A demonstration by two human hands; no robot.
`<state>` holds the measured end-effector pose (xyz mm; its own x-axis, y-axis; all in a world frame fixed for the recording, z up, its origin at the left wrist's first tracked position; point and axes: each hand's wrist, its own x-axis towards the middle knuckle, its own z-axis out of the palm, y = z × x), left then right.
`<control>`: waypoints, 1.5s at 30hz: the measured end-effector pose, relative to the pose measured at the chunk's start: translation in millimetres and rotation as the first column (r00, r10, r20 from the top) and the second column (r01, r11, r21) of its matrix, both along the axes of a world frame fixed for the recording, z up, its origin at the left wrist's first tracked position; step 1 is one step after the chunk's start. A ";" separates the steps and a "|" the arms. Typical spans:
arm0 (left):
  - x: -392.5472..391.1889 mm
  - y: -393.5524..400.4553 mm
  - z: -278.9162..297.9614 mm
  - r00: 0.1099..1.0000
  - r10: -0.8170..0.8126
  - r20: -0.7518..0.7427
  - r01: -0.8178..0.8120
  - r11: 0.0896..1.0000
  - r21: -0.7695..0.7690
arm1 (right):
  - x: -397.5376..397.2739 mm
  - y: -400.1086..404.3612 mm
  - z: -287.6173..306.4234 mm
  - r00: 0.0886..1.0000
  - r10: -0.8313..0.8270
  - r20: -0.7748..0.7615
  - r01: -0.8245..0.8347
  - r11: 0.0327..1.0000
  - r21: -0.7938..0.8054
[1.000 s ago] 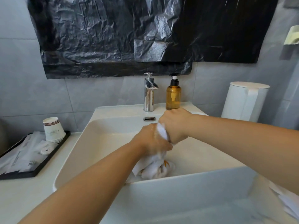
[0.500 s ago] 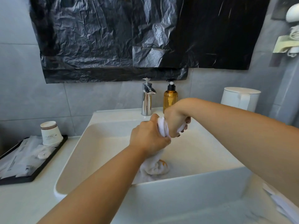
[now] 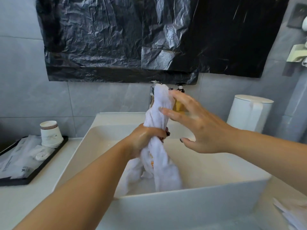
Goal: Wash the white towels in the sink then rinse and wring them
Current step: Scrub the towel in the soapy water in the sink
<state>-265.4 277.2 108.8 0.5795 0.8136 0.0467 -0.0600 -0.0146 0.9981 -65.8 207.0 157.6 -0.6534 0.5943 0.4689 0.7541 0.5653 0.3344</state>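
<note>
A twisted white towel with an orange mark stands upright over the white sink. Its lower end hangs down into the basin. My left hand grips the towel round its middle. My right hand is spread wide to the right of the towel's upper part, with straight fingertips touching the cloth. The towel's top hides most of the chrome tap.
An amber soap bottle stands behind my right hand. A white kettle sits at the right. On the left counter a black tray holds stacked paper cups and packets. Black plastic covers the wall above.
My right hand has let go of the towel's top and opened its fingers. The left hand has raised the towel, so more of it stands above the basin.
</note>
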 end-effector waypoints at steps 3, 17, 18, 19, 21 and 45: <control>3.9 -13.2 4.2 0.975 -0.212 -0.074 0.213 0.977 0.011 | 0.4 16.2 -13.5 0.955 -0.042 0.294 -0.090 0.902 0.423; 31.3 -14.2 -6.5 0.818 0.322 -0.476 -0.099 0.895 0.435 | -52.6 32.9 20.6 0.689 -0.327 0.647 0.392 0.919 0.048; 32.0 -13.8 -7.4 0.812 0.363 -0.458 -0.131 0.877 0.462 | -54.6 36.4 22.1 0.700 -0.342 0.627 0.427 0.904 0.016; 33.0 -13.6 -7.4 0.805 0.397 -0.441 -0.164 0.863 0.478 | -56.6 39.6 24.3 0.703 -0.355 0.616 0.473 0.880 -0.032; 34.4 -12.9 -7.9 0.782 0.443 -0.439 -0.194 0.842 0.504 | -61.1 42.6 29.1 0.706 -0.366 0.606 0.552 0.821 -0.147; 5.8 1.6 8.1 0.756 0.522 0.396 -0.438 0.852 -0.287 | -113.4 4.6 -59.1 0.677 -0.523 -0.518 0.146 0.785 -0.602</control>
<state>-259.6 278.8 116.9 0.0590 0.9976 0.0371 -0.5251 -0.0006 0.8511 -179.2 211.7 98.5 -0.0178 0.9639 0.2658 0.8341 0.1609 -0.5276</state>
